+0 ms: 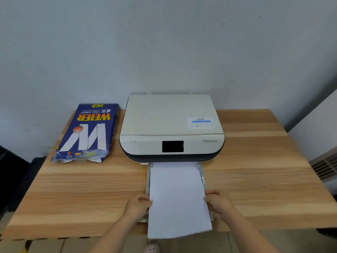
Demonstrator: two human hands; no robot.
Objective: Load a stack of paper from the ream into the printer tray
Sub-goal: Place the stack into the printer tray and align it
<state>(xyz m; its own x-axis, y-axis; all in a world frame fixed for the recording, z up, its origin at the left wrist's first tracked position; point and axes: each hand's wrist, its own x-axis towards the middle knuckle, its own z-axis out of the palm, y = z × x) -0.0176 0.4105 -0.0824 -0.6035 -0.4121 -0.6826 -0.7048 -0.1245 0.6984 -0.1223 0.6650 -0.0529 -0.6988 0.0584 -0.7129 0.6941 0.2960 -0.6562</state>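
Observation:
A white stack of paper (177,196) lies in the pulled-out printer tray (202,170), its far end at the printer's mouth and its near end hanging past the table edge. My left hand (139,205) grips the stack's left edge and my right hand (218,200) grips its right edge. The cream printer (171,128) with a dark screen sits at the table's back centre. An opened blue ream pack (89,132) lies to the printer's left.
A wooden table (264,179) stands against a pale wall. A white radiator grille (326,165) is at the right edge. Dark objects sit beside the table's left side. A shoe tip (152,247) shows below the table's front edge.

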